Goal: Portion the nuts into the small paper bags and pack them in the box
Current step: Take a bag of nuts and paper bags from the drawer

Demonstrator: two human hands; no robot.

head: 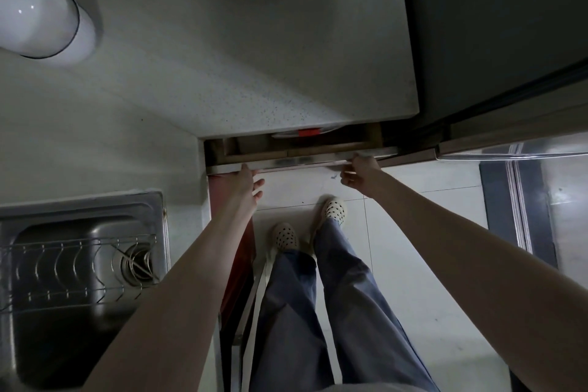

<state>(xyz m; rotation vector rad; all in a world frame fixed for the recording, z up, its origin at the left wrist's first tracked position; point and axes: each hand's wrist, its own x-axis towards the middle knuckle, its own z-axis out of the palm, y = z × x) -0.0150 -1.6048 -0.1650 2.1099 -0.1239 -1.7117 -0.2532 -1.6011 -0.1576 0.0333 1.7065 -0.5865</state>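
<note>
Steel-edged drawer [296,160] at twelve o'clock, barely open. Left hand [249,181] presses flat-fingered; right hand [361,173] grips the front's lip. Best pulled evenly, both sides together.

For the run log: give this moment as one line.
left hand touching drawer front | right hand gripping it | drawer slightly open | nuts, bags not visible

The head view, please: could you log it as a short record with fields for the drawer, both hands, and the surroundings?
drawer: drawer under the countertop, slightly open; contents dim, a red-and-white item inside
left hand: left hand at the drawer front's left end, fingers fairly straight
right hand: right hand curled on the front's right end
surroundings: sink with wire rack at left
nuts, bags, box: not visible
</note>
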